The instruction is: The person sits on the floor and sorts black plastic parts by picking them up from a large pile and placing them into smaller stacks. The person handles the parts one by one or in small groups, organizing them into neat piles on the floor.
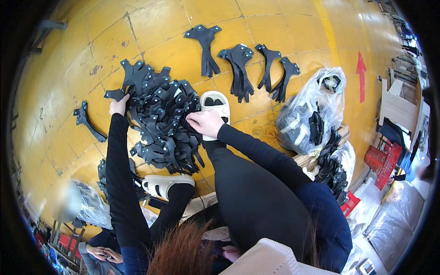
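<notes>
A big heap of black Y-shaped strap pieces (pixel 158 121) with small light dots at their ends lies on the floor in front of me. At its left edge, my left hand (pixel 118 105) is closed on one black strap piece (pixel 114 94). Over the heap's right edge, beside my beige clog (pixel 215 101), hangs my right hand (pixel 205 122) with its fingers pressed together. Whatever those fingers hold, if anything, is too small to make out. One more strap piece (pixel 89 121) lies apart on the left.
Several sorted strap bundles (pixel 238 68) lie beyond the heap. To the right stand a clear plastic bag (pixel 314 112) of black pieces and a scatter of rubber bands (pixel 268 133). My other clog (pixel 167 184) is near the heap's front. Another person's hands (pixel 104 253) show at lower left.
</notes>
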Tool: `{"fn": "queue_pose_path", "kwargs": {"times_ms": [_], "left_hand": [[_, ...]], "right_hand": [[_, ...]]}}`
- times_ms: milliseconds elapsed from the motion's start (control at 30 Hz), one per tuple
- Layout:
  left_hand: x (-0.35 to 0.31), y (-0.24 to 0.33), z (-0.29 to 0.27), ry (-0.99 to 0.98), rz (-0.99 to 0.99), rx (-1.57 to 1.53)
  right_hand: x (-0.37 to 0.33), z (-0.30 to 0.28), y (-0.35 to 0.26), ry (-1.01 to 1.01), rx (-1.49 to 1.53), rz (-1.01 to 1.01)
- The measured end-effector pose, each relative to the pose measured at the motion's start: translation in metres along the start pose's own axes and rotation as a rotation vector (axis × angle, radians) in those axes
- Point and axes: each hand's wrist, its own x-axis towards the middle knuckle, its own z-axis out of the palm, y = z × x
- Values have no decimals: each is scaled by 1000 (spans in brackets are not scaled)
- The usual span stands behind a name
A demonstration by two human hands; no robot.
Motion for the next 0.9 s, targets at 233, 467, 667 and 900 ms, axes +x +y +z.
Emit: {"fn": "queue_pose_path", "kwargs": {"times_ms": [233,467,667,900], "left_hand": [[-12,-3,-1,170,198,-259],[-57,38,-34,101,187,-235],[-71,6,-29,-99,237,-190],[-167,44,10,123,455,-177]], "right_hand": [[-1,-2,1,4,-6,0],[-6,-11,9,-48,-46,49],[7,5,-2,-19,147,0],[4,-2,-10,-48,44,74]]}}
